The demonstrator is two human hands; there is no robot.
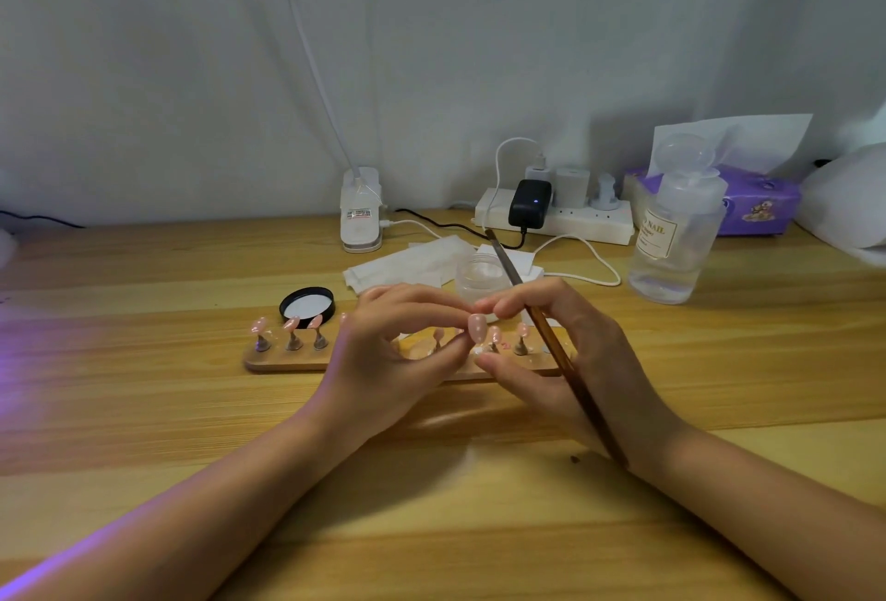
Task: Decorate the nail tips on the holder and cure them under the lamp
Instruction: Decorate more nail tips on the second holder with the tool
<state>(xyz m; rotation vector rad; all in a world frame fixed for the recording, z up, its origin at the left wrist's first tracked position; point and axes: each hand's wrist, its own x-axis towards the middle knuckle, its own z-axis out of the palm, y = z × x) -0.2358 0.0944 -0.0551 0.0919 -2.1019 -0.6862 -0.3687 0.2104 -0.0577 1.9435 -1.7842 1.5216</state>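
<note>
- we are pinching one pink nail tip (476,327) between the fingertips of our left hand (383,361) and right hand (551,351), just above the wooden holder (283,363)
- our right hand is also gripping a long brown brush (551,341), its handle slanting back across the wrist
- other nail tips are standing on pegs along the holder, three at its left end (287,334)
- a small clear jar (479,279) is sitting behind our hands, its black lid (307,306) lying beside the holder on the table (144,409)
- violet light is spilling in from the left edge; we cannot see its source
</note>
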